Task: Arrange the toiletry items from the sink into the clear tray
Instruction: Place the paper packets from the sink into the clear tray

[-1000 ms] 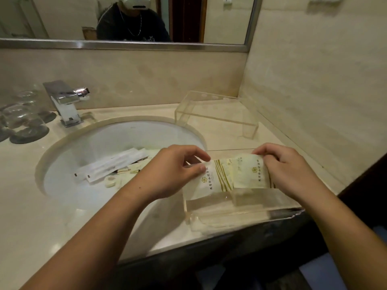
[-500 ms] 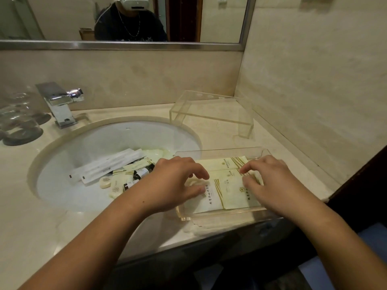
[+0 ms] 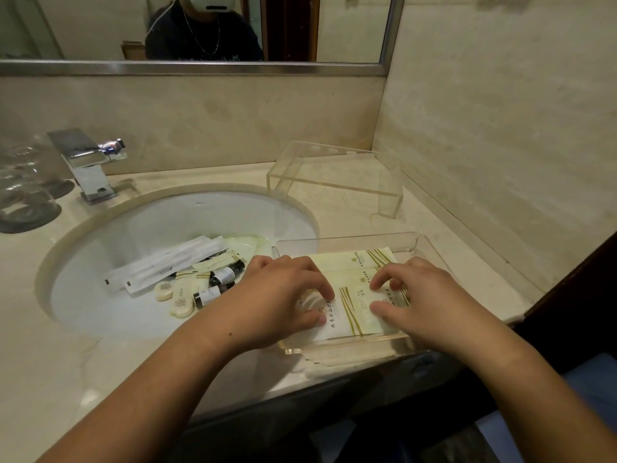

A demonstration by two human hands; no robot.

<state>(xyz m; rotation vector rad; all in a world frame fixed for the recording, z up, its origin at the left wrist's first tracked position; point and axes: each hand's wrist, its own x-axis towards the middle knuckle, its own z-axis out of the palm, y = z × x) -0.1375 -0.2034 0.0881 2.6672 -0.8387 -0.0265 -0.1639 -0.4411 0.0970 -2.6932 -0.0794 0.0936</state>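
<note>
Both hands are down inside the clear tray (image 3: pixel 344 241). The left hand (image 3: pixel 283 302) and right hand (image 3: pixel 424 295) each have curled fingers, with thumb and forefinger pinching opposite ends of the top one of the packets (image 3: pixel 359 307). A second ago those packets were held up on edge above the tray. Half a second ago they were being lowered, and now they lie flat on its floor, printed faces up. I judge this batch is placed and is only being squared before the hands let go.

Off the left hand's outer side sits the sink (image 3: pixel 167 222), with most of the job left in it. Long white wrappers (image 3: pixel 167 265) lie farthest from the hand. Closer to the knuckles are small dark bottles (image 3: pixel 223 276), and the pale soaps (image 3: pixel 163 291) lie beyond those.

The tray under both palms runs lengthwise from one hand to the other, along the counter's front edge. The packets follow it, with their long axis going from left hand to right hand. They overlap like shingles, the farther ones peeking out beyond the fingertips. The gold stripes cross the short way, midway between the hands on the near packet and towards the right hand on the far one.
</note>
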